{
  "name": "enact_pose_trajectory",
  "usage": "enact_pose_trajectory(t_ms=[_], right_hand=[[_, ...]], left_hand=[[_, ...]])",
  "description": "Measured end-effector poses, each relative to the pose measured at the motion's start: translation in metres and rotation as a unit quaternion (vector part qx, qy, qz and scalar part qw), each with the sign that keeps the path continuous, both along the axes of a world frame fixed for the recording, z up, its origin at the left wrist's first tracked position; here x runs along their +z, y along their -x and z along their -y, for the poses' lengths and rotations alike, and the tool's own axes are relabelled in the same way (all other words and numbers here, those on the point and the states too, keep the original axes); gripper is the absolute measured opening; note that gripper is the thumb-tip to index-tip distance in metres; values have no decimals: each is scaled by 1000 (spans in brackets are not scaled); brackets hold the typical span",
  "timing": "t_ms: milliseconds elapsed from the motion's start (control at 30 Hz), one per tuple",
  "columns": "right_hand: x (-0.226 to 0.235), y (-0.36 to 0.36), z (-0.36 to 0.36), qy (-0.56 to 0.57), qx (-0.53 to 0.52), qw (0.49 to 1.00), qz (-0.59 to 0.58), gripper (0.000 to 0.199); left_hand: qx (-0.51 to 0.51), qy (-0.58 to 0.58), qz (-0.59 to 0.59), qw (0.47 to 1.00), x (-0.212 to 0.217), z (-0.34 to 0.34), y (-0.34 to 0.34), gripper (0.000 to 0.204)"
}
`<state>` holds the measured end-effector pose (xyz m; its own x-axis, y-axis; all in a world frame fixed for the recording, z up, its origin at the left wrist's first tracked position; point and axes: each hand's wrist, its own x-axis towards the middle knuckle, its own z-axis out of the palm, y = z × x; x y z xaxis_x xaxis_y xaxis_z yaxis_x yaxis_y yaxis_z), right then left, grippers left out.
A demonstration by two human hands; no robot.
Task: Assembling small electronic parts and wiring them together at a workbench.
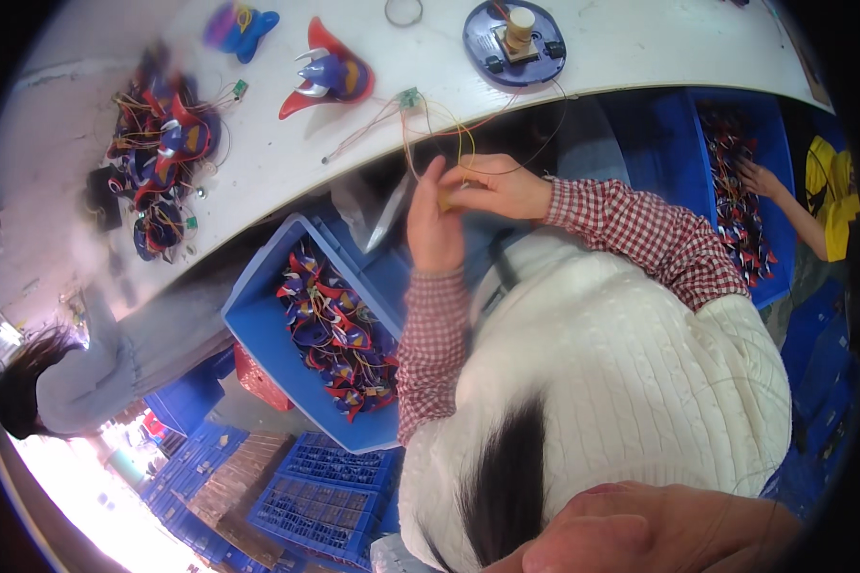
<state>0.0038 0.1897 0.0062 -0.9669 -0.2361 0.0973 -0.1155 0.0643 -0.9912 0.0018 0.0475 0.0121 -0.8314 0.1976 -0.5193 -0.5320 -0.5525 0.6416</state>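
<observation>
My left hand and my right hand meet just off the near table edge. My right fingers pinch a small yellow part against my left hand, whose fingers point up and are pressed together; what they grip is hidden. Thin coloured wires run from between my hands to a small green circuit board on the table. Behind it lie a red and purple horned toy piece and a dark oval base with a round tan knob on top.
A pile of wired toy pieces covers the table's left side, near a blue and purple piece. Blue bins of similar pieces stand at my left and at the right, where another person's hand reaches in. Another person bends at far left.
</observation>
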Motion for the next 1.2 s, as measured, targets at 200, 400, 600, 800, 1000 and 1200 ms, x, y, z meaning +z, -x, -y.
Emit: enact_pose_trajectory(t_ms=[200,400,600,800,1000,1200], right_hand=[[6,-2,-5,30,14,999,37,10],[7,-3,-10,80,10,989,124,9],[14,-6,-22,127,24,957,261,10],[8,-5,-22,89,21,969,229,10],[-5,-7,-23,71,24,972,224,9],[-1,-3,-27,92,33,961,260,9]], left_hand=[[-51,-37,-2,998,-5,5,-2,41],[-56,74,-35,995,12,6,-4,39],[-36,558,-422,714,47,13,53,26],[-115,654,-563,492,42,-13,112,22],[-131,619,-538,557,29,-15,122,16],[-132,535,-455,699,31,-12,125,15]])
